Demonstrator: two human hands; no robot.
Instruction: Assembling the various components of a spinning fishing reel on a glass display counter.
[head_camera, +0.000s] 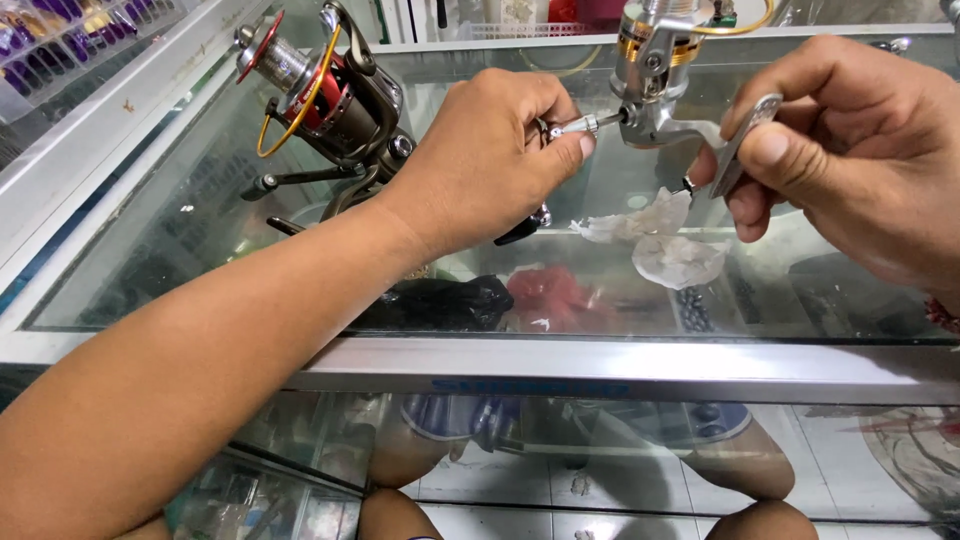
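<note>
Left hand (490, 150) grip pinched on silver reel (655, 90) shaft; right hand (850, 150) grip clamped on its foot. Reel top cut off. Tissue (665, 240) on bench (620, 365).

Head camera looks steeply down, close over the glass counter (600, 365).

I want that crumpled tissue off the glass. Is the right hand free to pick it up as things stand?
Probably not at once. The right hand is gripping the silver reel by its foot, so its fingers are occupied. The crumpled tissue lies just below it on the glass counter, with nothing between.
</note>
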